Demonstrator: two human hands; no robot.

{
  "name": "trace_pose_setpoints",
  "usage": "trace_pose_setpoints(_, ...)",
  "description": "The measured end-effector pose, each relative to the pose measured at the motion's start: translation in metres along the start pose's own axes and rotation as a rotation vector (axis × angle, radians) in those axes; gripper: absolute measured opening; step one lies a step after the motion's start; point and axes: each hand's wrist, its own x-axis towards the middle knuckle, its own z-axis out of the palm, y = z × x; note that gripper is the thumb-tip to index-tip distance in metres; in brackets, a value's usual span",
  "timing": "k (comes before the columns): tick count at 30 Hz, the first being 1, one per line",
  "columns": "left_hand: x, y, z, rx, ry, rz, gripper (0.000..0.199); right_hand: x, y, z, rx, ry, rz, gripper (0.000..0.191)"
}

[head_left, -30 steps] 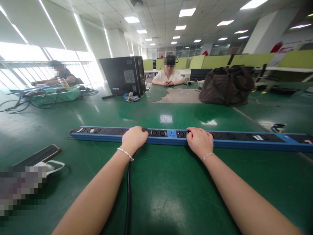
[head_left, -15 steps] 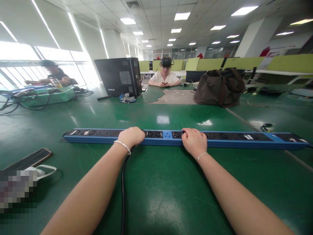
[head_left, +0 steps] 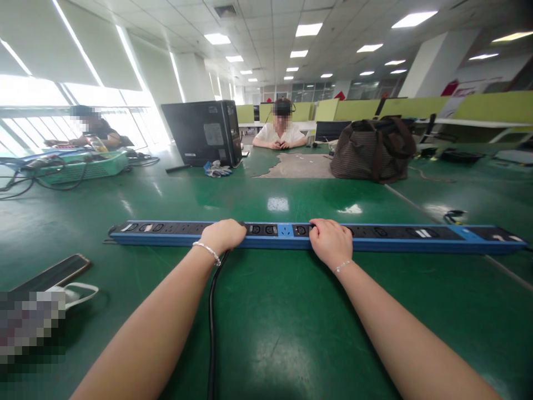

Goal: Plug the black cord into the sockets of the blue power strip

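A long blue-and-black power strip (head_left: 285, 243) lies crosswise on the green table, its sockets facing up. My left hand (head_left: 225, 235) is closed over the strip left of its blue socket. A black power cable (head_left: 212, 328) comes out from under that hand and runs down toward me; the cable's end is hidden by my fingers. Right of the blue socket, my right hand (head_left: 332, 240) grips the strip, with fingers over its top and the thumb at the near side.
Beyond the strip stand a black computer case (head_left: 200, 133), gloves (head_left: 217, 169) and a brown bag (head_left: 373, 149). A green basket (head_left: 83, 168) with cables is at far left. A phone-like dark slab (head_left: 52, 273) lies near left. Two people sit across the table.
Both hands keep their places on the power strip, and it has barely shifted. The person opposite has moved their hands slightly.
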Motion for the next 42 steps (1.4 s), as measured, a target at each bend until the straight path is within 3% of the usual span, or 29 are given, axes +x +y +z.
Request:
trace_pose_setpoints(6,-0.019,-0.001,0.005,0.060,-0.037,-0.025,0.052,0.000,0.000,0.001,0.007,0.014,-0.009,0.030)
trace_pose_setpoints(10,-0.021,0.003,0.003,0.052,0.076,-0.082,0.059,0.000,0.001,0.001,0.015,0.018,-0.009,0.030)
trace_pose_setpoints(13,-0.017,0.005,0.002,0.023,0.161,-0.045,0.049,0.000,0.001,0.001,0.003,0.007,-0.009,0.030)
trace_pose_setpoints(17,-0.014,0.007,0.004,0.073,0.159,-0.001,0.037,0.000,-0.001,0.000,-0.003,0.004,-0.002,0.030)
trace_pose_setpoints(24,-0.007,0.011,0.002,0.144,0.161,0.029,0.036,-0.001,-0.003,-0.003,-0.029,-0.001,-0.005,0.029)
trace_pose_setpoints(28,-0.002,0.013,-0.001,0.127,0.115,-0.005,0.035,-0.001,-0.003,-0.002,-0.033,-0.001,-0.008,0.029)
trace_pose_setpoints(35,-0.006,0.011,0.005,0.123,0.157,0.000,0.036,0.000,-0.002,-0.001,-0.031,0.008,-0.012,0.029)
trace_pose_setpoints(42,-0.003,0.009,0.003,0.081,0.123,-0.012,0.034,-0.001,-0.002,-0.002,0.002,0.009,-0.003,0.029)
